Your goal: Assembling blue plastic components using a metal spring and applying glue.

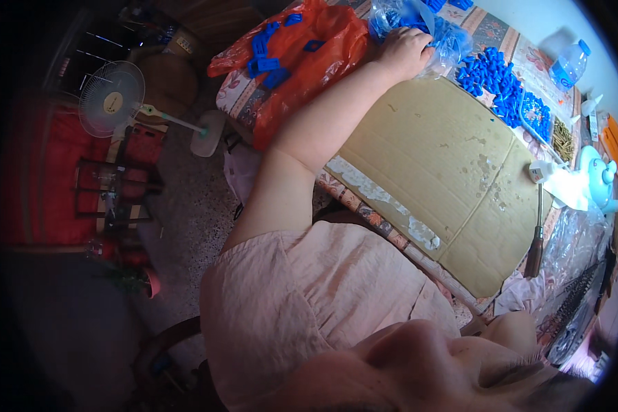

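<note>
My left hand (404, 53) reaches to the far edge of the table, its fingers curled on a clear plastic bag (454, 40) that holds blue pieces. The fingertips are partly hidden by the film. Left of the hand spreads a red-orange plastic bag (336, 41) with several blue plastic parts (262, 63) on it. To the right lies a heap of small blue plastic pieces (491, 77). Nearer me, a flat sheet of brown cardboard (426, 158) covers much of the table, stained and torn along its near edge. My right hand is out of view.
Along the right stand a tray of blue pieces (535, 113), brass-coloured screws (563, 141), a water bottle (571, 65), a small white bottle (539, 172) and a light-blue object (601, 177). A wooden-handled screwdriver (535, 254) rests by the cardboard's right edge. A fan (112, 101) stands beyond the table's left.
</note>
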`<state>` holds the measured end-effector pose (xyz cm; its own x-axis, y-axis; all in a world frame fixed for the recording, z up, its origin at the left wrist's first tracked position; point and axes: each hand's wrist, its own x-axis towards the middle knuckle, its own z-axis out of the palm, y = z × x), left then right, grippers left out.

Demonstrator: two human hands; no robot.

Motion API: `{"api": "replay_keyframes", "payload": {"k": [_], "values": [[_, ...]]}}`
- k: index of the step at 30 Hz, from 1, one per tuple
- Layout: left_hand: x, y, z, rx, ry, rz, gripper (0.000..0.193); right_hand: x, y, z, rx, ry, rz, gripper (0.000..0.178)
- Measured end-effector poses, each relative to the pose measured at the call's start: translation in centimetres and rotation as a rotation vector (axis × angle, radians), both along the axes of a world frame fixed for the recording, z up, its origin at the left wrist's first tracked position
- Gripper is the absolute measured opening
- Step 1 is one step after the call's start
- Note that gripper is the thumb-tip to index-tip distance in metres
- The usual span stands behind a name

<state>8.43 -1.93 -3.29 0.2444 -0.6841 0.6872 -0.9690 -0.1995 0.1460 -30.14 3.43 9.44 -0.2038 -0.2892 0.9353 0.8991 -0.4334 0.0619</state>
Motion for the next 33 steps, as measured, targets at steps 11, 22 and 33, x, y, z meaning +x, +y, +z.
{"api": "replay_keyframes", "payload": {"k": [11,22,33], "values": [[0.4,1.2,0.2,-0.005,-0.007,0.018,0.023,1.0,0.6,-0.4,0.004,-0.019,0.013,0.024],[-0.1,0.6,0.4,0.005,0.027,-0.003,0.023,0.5,-1.1,-0.8,-0.017,-0.023,-0.038,0.022],[0.1,-0.1,-0.1,-0.017,0.021,-0.012,0.021,0.9,-0.1,-0.8,-0.022,-0.013,-0.065,0.021]]}}
